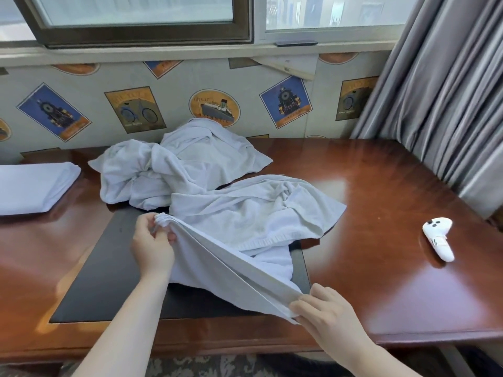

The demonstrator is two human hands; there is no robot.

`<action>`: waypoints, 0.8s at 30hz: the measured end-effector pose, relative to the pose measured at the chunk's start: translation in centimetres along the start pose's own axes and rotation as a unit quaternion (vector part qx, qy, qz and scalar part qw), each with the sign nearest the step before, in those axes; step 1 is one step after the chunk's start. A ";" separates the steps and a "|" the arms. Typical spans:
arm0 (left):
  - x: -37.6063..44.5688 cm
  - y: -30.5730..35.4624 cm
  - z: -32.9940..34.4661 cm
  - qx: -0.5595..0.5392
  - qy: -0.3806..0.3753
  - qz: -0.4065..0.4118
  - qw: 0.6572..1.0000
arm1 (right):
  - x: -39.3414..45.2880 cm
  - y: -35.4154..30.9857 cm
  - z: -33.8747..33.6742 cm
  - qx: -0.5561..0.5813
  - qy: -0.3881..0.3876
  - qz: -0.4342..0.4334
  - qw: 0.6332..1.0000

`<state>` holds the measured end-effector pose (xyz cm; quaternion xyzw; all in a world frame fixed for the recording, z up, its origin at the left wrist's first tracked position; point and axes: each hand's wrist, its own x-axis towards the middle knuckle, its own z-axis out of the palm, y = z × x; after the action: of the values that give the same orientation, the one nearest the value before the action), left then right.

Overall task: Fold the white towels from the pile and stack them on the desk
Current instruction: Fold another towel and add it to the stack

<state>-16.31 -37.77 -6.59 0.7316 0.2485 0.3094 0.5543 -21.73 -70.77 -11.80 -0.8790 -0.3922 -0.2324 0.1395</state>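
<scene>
Towel (245, 221) lies crumpled mid-desk, half on the black pad (109, 273), its near hem lifted taut between both hands. Left hand (152, 240) pinches one bunched corner; right hand (324, 308) pinches the hem at the desk's (381, 186) front edge. Pile (177, 170) just behind, touching towel. Folded towel (32, 186) far left. Controller (438, 238) right, well apart; bare wood between.

White towels (239, 213), reddish-brown glossy desk (394, 186), black desk pad (109, 268), grey curtain (449, 91), white controller (438, 238)
</scene>
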 end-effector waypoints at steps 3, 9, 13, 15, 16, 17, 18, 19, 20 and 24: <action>0.7 1.2 0.1 -0.003 0.007 0.003 1.000 | 1.5 0.4 -2.1 0.031 0.001 -0.018 0.999; 5.9 8.9 0.4 -0.056 0.035 0.088 0.994 | 9.7 2.4 -9.2 0.041 0.010 -0.065 0.997; 10.6 16.7 0.8 -0.119 0.035 0.134 0.983 | 16.1 6.2 -16.0 0.010 0.033 -0.047 0.998; 12.2 21.0 1.3 -0.156 0.031 0.140 0.977 | 19.0 8.4 -19.5 -0.019 0.021 -0.068 0.997; 12.8 23.3 1.5 -0.168 0.033 0.148 0.974 | 20.5 9.6 -21.3 -0.041 0.019 -0.082 0.996; 13.3 25.5 1.7 -0.173 0.035 0.161 0.971 | 22.0 10.8 -23.2 -0.070 0.017 -0.093 0.993; 13.7 27.6 1.8 -0.172 0.034 0.181 0.968 | 23.4 11.8 -25.2 -0.099 0.010 -0.099 0.990; 13.9 29.8 1.9 -0.166 0.032 0.204 0.964 | 24.6 12.8 -27.1 -0.120 -0.005 -0.099 0.988; 14.1 31.9 2.0 -0.159 0.032 0.227 0.960 | 25.8 13.6 -28.8 -0.134 -0.027 -0.090 0.987; 14.7 39.9 2.0 -0.135 0.068 0.299 0.942 | 29.9 15.6 -34.3 -0.212 -0.106 -0.079 0.968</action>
<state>-3.99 -39.18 34.09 0.6676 0.0117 0.5406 0.5117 -2.76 -76.95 31.92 -0.8742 -0.4151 -0.2262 -0.1107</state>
